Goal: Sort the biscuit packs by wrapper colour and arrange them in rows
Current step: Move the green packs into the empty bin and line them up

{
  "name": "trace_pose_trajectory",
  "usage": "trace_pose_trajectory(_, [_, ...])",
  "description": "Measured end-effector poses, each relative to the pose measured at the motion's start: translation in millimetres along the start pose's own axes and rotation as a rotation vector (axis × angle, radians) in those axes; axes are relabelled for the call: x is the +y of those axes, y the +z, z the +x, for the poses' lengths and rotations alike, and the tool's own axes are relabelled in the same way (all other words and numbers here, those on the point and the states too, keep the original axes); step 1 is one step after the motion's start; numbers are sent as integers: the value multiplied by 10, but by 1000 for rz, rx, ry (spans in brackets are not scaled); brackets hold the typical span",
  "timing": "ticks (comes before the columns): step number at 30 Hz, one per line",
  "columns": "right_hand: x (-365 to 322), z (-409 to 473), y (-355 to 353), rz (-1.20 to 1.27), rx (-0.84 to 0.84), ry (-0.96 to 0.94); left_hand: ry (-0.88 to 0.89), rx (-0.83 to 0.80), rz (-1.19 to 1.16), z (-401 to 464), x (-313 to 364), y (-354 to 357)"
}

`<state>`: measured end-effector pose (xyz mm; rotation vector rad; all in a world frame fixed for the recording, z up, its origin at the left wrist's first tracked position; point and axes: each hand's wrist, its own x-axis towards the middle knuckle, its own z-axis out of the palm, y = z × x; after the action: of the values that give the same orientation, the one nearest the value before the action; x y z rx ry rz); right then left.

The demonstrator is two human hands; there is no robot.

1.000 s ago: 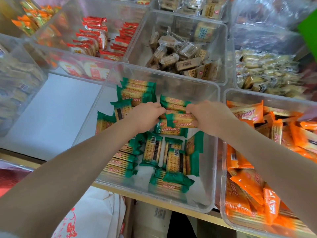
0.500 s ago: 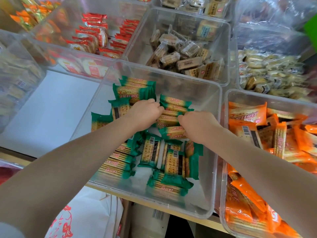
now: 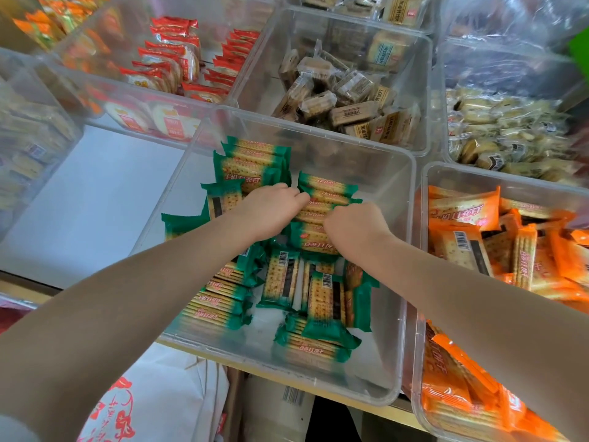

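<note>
Both hands work inside the clear middle bin [image 3: 411, 218]. The left hand [image 3: 271, 212] and the right hand [image 3: 353, 228] have their fingers curled down onto a short stack of green biscuit packs [image 3: 325, 193]; the fingertips themselves are hidden, so whether they pinch a pack or only press on it cannot be told. The stacked packs lie flat, their long axis running left to right, across the line of the forearms.

Beyond the right hand's fingers the bin floor is bare up to the far wall and the right wall, the most open room. Just past the left hand's fingers stands a second stack of green packs [image 3: 255, 161], also lying crosswise. Behind the knuckles, toward the person, loose green packs [image 3: 280, 279] lie mostly lengthwise, with another crosswise row [image 3: 216, 301] by the near left wall.

Right of the right hand's fingers, a bin [image 3: 424, 193] of orange packs [image 3: 462, 208] touches the middle bin. Farther off sit bins of red packs [image 3: 172, 52] and pale tan packs [image 3: 347, 100]. Left of the left hand's fingers, a white tabletop [image 3: 89, 193] shows.
</note>
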<state>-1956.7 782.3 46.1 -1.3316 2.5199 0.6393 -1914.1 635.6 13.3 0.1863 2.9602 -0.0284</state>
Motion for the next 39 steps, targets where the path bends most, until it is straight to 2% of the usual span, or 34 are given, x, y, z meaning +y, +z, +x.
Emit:
trace_pose_trajectory(3, [-32,35,39,-57,43,-69,36,26,10,-72,-18,-43])
trace_pose_trajectory(6, [48,-4,3,3,-7,-162,200,149,4,-251,68,-131])
trace_pose_trajectory(7, [83,-35,-28,64,-84,-237,268,107,15,-301,106,-154])
trace_pose_trajectory(11, [106,-177,-36,241,-360,-553,400,-340,174,-361,213,-56])
trace_pose_trajectory(13, [63,-218,25,207,-415,-624,415,-377,207,-387,208,30])
trace_pose_trajectory(15, [27,-223,76,116,-392,-669,444,-342,247,-391,203,125])
trace_pose_trajectory(17, [25,-220,85,51,-362,-656,459,-299,249,-408,200,174])
trace_pose_trajectory(21, [17,-213,80,35,-218,-632,565,-98,282,-393,197,164])
trace_pose_trajectory(23, [40,-208,57,71,-199,-610,581,-82,279,-370,196,177])
trace_pose_trajectory(25, [77,-219,30,77,-182,-591,571,-131,284,-384,208,153])
trace_pose_trajectory(27, [117,-229,12,40,-168,-585,561,-45,258,-386,182,105])
trace_pose_trajectory(30, [173,-279,-11,58,-183,-565,518,-118,260,-438,128,17])
trace_pose_trajectory(32, [260,-335,-69,162,-121,-531,506,31,143,-496,73,-97])
trace_pose_trajectory(34, [409,-404,-159,390,-82,-406,435,160,-42,-599,1,-122])
trace_pose_trajectory(37, [598,-430,-212,737,-24,-156,254,255,-269,-788,-108,-133])
trace_pose_trajectory(39, [593,-403,-199,829,93,-60,72,281,-497,-881,-103,-189])
